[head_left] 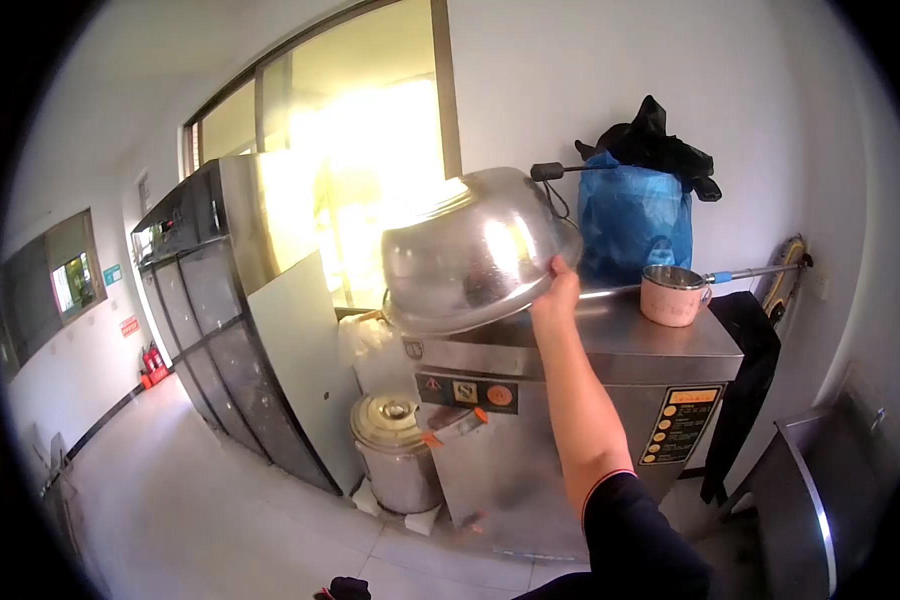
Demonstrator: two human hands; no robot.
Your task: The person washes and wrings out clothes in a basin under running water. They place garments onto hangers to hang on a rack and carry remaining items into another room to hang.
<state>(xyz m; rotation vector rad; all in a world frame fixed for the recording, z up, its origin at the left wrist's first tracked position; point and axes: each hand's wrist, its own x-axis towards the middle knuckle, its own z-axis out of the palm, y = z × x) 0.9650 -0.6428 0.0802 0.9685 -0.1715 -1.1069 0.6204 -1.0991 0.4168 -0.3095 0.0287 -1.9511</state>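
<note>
Metal bowl [480,255]: one, large and shiny, tilting with its rounded side upward, showing in front of the counter's left end; whether it is touching the top, cannot tell.
Right hand [556,292]: gripping the bowl's rim at its right side, fingers closing on the metal, some hiding behind it.
Left hand: lying outside the view; finger state, cannot tell.
Sleeve [635,535]: dark, covering the right upper arm.
Steel counter unit [515,440]: standing below the bowl, bearing labels on its front.
Pink mug [670,300]: sitting upright near the counter's right end, its handle facing right.
Blue bag [635,220]: standing behind the mug.
Black bag [655,148]: lying over the blue bag's top.
Lidded pot [395,462]: standing low, beside the counter unit's left side.
Tall cabinet [210,310]: standing to the left, under a brightly glaring window [365,130].
Fire extinguishers [153,362]: red, standing by the far wall.
</note>
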